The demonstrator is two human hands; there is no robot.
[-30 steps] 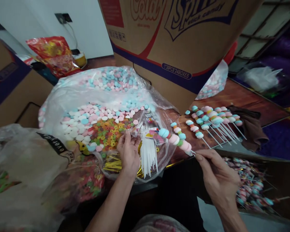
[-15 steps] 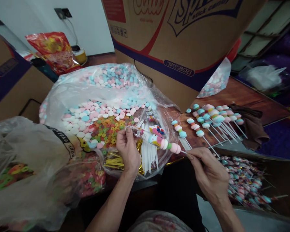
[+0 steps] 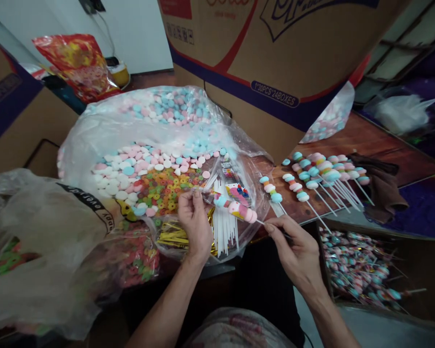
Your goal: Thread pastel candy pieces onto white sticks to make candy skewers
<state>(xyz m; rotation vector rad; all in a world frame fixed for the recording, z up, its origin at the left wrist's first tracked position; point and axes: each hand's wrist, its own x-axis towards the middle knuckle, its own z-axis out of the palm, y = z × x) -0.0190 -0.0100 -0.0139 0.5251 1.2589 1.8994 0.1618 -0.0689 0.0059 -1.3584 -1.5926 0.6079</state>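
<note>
Right hand (image 3: 293, 246) pinches the stick of a candy skewer (image 3: 239, 210), now slid further than a second ago into the clear wrapper (image 3: 208, 193) that the left hand (image 3: 195, 220) grips closed-fingered above the open bag of sweets (image 3: 94, 135), so most candies look sleeved.

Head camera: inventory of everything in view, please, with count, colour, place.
candy skewer: one, pink-white-blue, between the hands, tip in the sleeve
clear sleeve: one, printed, above the sticks
big bag: one, clear, centre, holding pastel discs
ring candies: heap, multicoloured, front of big bag
white sticks: bundle, white, under the sleeve
gold ties: bundle, gold, left of sticks
unwrapped skewers: row, pastel, table at right
cardboard box: one, brown, top
wrapped skewers: many, mixed, lower right
cloth: one, brown, right edge
left hand: one, grip on the sleeve
right hand: one, grip on the skewer's stick
</note>
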